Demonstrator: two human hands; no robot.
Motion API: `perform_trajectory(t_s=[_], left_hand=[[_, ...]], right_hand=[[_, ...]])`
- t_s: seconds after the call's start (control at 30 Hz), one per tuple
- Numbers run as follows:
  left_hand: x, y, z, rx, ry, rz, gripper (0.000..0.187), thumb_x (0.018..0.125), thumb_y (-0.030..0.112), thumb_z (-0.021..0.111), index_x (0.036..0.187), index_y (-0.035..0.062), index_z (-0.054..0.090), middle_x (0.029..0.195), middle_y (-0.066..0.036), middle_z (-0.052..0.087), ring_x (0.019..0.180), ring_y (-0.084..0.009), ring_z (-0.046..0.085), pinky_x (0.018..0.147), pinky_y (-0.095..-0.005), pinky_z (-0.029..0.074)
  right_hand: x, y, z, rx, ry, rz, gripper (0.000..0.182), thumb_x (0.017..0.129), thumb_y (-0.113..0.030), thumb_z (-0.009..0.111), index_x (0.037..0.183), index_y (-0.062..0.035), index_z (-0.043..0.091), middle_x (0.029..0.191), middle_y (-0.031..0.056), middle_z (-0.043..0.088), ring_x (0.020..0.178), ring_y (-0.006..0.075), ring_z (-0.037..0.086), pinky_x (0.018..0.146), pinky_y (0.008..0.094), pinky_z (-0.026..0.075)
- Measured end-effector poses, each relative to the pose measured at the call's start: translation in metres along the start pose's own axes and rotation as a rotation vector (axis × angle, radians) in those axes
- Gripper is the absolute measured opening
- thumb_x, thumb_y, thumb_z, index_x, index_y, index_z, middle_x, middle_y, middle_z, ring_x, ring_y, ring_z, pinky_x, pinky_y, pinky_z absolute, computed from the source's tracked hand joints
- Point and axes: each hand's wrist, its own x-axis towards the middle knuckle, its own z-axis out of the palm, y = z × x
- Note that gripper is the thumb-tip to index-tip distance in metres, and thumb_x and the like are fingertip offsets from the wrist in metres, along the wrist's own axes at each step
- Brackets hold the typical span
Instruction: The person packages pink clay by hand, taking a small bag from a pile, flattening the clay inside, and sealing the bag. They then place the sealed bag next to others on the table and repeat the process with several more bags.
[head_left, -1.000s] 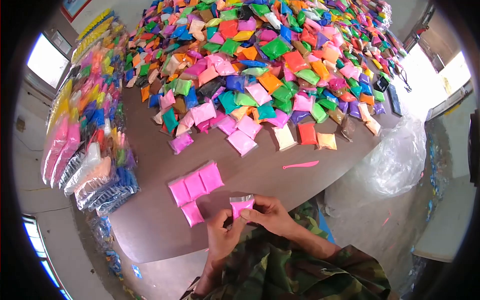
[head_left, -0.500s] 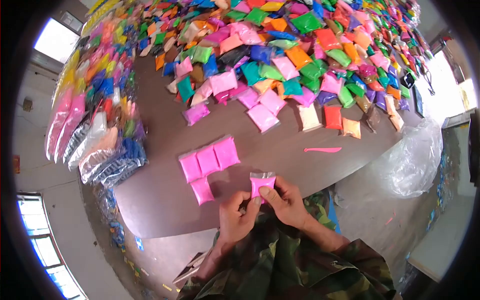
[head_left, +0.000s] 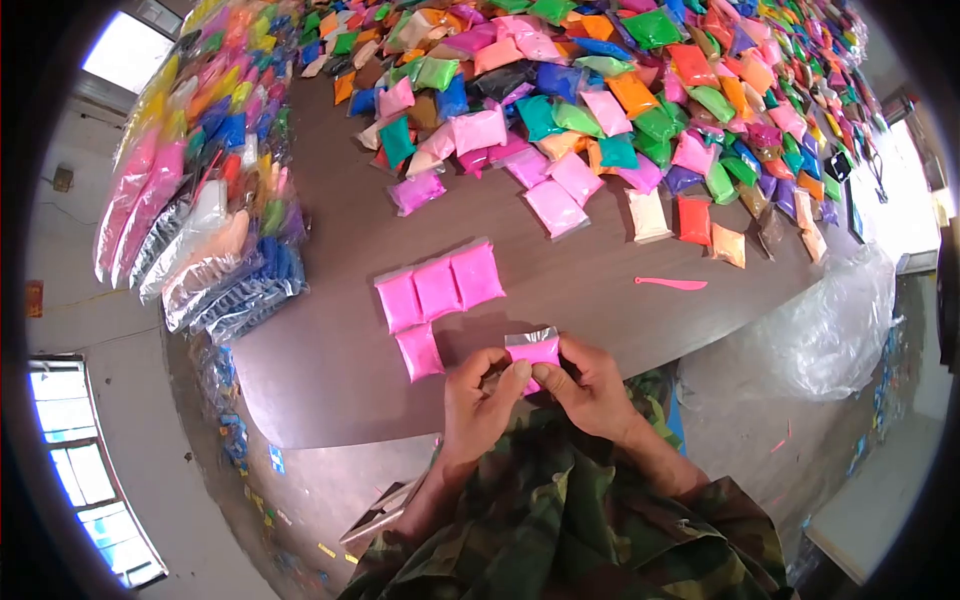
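Between both hands is a pink packet (head_left: 534, 352) with a clear top strip, held at the table's near edge. My left hand (head_left: 482, 405) grips its left side, the thumb pressed on its front. On its right side my right hand (head_left: 592, 388) is closed, its thumb also on the front. The fingers behind the packet are hidden. To the left on the table, three pink packets (head_left: 436, 288) lie side by side in a slanted row. One more pink packet (head_left: 420, 353) lies just below them, touching the row.
A large pile of coloured packets (head_left: 610, 110) covers the far side of the brown table (head_left: 330, 390). Long bags of coloured packets (head_left: 215, 200) stand at the left. A pink plastic knife (head_left: 672, 283) lies at the right, near a crumpled clear plastic bag (head_left: 830, 335).
My right thumb has shifted down to the packet's lower part, beside the left thumb. The table and its packets have moved slightly right and up in view.
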Motion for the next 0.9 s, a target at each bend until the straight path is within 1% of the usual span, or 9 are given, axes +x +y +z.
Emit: perform_trajectory(t_s=[0.07,0.17,0.27,0.37,0.47,0.57,0.67,0.73,0.9], left_hand=[[-0.002,-0.008,0.003,-0.005,0.031,0.033,0.016,0.104,0.011,0.075,0.098,-0.0025,0.069,0.077,0.006,0.057,0.071,-0.0005,0.047,0.058,-0.0225,0.037],[-0.006,-0.012,0.001,0.033,0.054,0.060,0.018,0.105,0.015,0.074,0.099,-0.0016,0.069,0.078,0.003,0.064,0.071,-0.0032,0.055,0.062,-0.0234,0.044],[-0.006,-0.002,0.000,0.202,0.116,0.183,0.017,0.104,0.014,0.075,0.098,-0.0004,0.069,0.075,0.004,0.061,0.069,-0.0021,0.051,0.060,-0.0234,0.040],[-0.007,0.005,-0.002,0.204,0.097,0.184,0.017,0.104,0.015,0.075,0.101,-0.0006,0.069,0.076,0.005,0.060,0.069,-0.0018,0.049,0.060,-0.0231,0.040],[-0.007,0.007,-0.001,-0.063,0.053,-0.010,0.018,0.105,0.016,0.074,0.103,-0.0009,0.070,0.077,0.005,0.061,0.070,-0.0017,0.050,0.060,-0.0231,0.040],[-0.007,-0.002,0.001,-0.076,0.073,0.038,0.015,0.104,0.013,0.076,0.100,-0.0012,0.070,0.076,0.010,0.054,0.067,0.0010,0.041,0.055,-0.0219,0.032],[-0.006,-0.007,0.001,-0.082,0.066,0.083,0.017,0.103,0.013,0.077,0.097,-0.0006,0.069,0.073,0.008,0.053,0.065,-0.0005,0.041,0.054,-0.0239,0.032],[-0.006,-0.008,0.001,0.029,0.105,0.148,0.018,0.103,0.014,0.077,0.096,-0.0004,0.068,0.071,0.006,0.051,0.065,-0.0018,0.040,0.054,-0.0253,0.032],[-0.004,-0.002,0.005,0.114,0.192,0.231,0.019,0.102,0.014,0.078,0.096,-0.0003,0.067,0.071,0.002,0.052,0.065,-0.0039,0.041,0.055,-0.0268,0.034]], right_hand=[[0.001,0.001,0.000,0.012,-0.016,-0.005,0.021,0.105,-0.009,0.071,0.124,0.0016,0.069,0.102,0.0050,0.067,0.094,0.0104,0.060,0.083,0.0298,0.052],[0.002,0.004,0.000,0.092,-0.046,0.050,0.020,0.105,-0.008,0.072,0.123,0.0013,0.070,0.102,0.0027,0.068,0.092,0.0077,0.059,0.079,0.0277,0.051],[0.002,0.002,0.002,0.216,-0.046,0.142,0.017,0.105,-0.007,0.073,0.120,0.0011,0.071,0.100,0.0000,0.068,0.088,0.0050,0.058,0.075,0.0254,0.050],[0.003,-0.006,0.002,0.249,-0.021,0.155,0.013,0.105,-0.006,0.073,0.115,0.0011,0.071,0.096,-0.0016,0.067,0.085,0.0039,0.058,0.072,0.0242,0.049],[0.002,0.001,0.005,0.139,0.012,0.075,0.009,0.104,-0.005,0.073,0.110,0.0013,0.072,0.094,-0.0011,0.068,0.084,0.0047,0.058,0.072,0.0245,0.049],[0.000,0.003,0.006,0.092,0.020,0.028,0.009,0.103,-0.006,0.074,0.108,0.0014,0.073,0.093,0.0001,0.068,0.083,0.0052,0.058,0.072,0.0248,0.049],[0.001,0.005,0.005,0.119,0.009,0.014,0.011,0.103,-0.007,0.076,0.111,0.0012,0.074,0.094,0.0004,0.068,0.083,0.0054,0.058,0.071,0.0251,0.048],[0.001,0.005,0.005,0.116,0.004,0.003,0.014,0.104,-0.009,0.076,0.114,0.0011,0.074,0.095,-0.0002,0.069,0.083,0.0051,0.057,0.070,0.0251,0.048],[0.002,-0.007,0.001,0.172,-0.045,0.162,0.017,0.106,-0.012,0.074,0.115,0.0020,0.074,0.098,-0.0017,0.070,0.085,0.0045,0.056,0.072,0.0247,0.048]])
